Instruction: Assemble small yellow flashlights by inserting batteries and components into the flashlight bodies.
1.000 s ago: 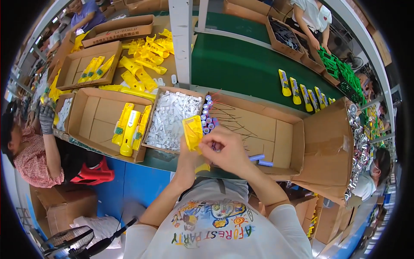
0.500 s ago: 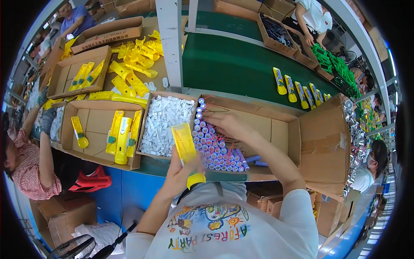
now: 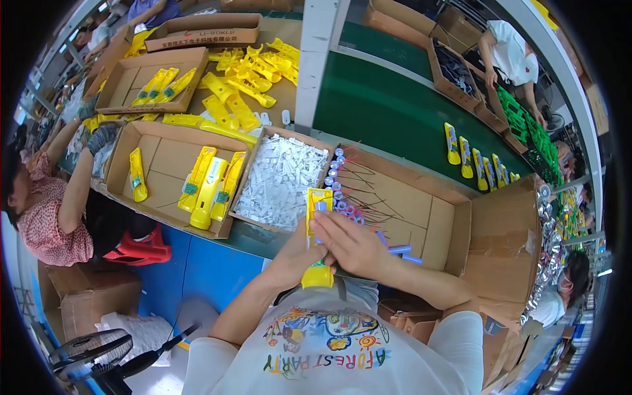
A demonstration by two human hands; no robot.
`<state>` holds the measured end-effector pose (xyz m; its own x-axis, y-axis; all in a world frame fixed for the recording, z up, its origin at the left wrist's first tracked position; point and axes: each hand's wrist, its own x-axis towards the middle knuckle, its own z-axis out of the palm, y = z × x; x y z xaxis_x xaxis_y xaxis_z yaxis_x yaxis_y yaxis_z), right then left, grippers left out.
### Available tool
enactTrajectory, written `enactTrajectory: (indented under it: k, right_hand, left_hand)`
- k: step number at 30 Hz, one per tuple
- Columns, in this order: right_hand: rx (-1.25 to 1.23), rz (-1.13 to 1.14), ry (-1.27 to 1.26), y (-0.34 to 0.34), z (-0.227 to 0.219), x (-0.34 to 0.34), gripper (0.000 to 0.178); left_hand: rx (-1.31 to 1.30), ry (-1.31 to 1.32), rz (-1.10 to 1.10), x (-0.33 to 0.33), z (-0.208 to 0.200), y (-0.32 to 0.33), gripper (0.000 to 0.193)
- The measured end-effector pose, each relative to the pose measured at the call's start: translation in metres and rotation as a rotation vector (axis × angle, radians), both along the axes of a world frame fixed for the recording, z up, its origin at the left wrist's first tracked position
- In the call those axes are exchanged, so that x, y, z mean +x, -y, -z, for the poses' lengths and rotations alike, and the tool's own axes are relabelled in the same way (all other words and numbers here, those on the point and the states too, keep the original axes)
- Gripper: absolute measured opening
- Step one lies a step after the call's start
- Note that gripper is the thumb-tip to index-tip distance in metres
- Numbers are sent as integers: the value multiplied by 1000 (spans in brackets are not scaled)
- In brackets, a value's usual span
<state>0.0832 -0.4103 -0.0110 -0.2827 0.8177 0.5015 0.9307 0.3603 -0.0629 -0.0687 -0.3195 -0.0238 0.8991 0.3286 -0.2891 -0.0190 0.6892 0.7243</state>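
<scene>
My left hand [image 3: 294,258] is closed around a long yellow plastic housing [image 3: 317,276], held upright in front of my shirt. A bit of green circuit board shows near its lower end. Over it lies my right hand [image 3: 355,245], fingers together, pressing a purple cylindrical battery cell [image 3: 320,206] into the upper part. Most of the cell is hidden under the fingers. Just beyond stands a cardboard tray [image 3: 438,214] with purple cells bearing thin red and black wires. A few loose purple cells [image 3: 399,250] lie at its near side.
Left of the cells is a box of small white plastic parts [image 3: 283,178]. Further left, a carton [image 3: 161,141] holds several yellow housings. More yellow housings [image 3: 247,69] are heaped behind. Yellow pieces stand on the green belt [image 3: 388,105]. A co-worker [image 3: 52,204] sits at left; a fan [image 3: 92,352] stands below.
My right hand has come back from the battery tray to the yellow housing, bringing a purple cell. The housing is now held more upright. The view has swung, shifting the bench rightward.
</scene>
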Motion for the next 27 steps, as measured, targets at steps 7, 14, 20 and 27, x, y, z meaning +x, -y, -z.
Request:
enactTrajectory:
  k: [7,14,20,27]
  right_hand:
    - [-446,-51,-828,-96,9,11,34]
    - [-390,-96,-256,-167,55,18,13]
    - [-224,-83,-275,-134,31,20,15]
    - [-144,-35,-172,-95,2,4,16]
  left_hand:
    - [-54,-71,-399,-40,12,-36,43]
    - [-132,33,-602,-60,9,-34,53]
    - [-195,261,-503,-61,22,-26,54]
    - [560,-85,-686,-32,25,-18,49]
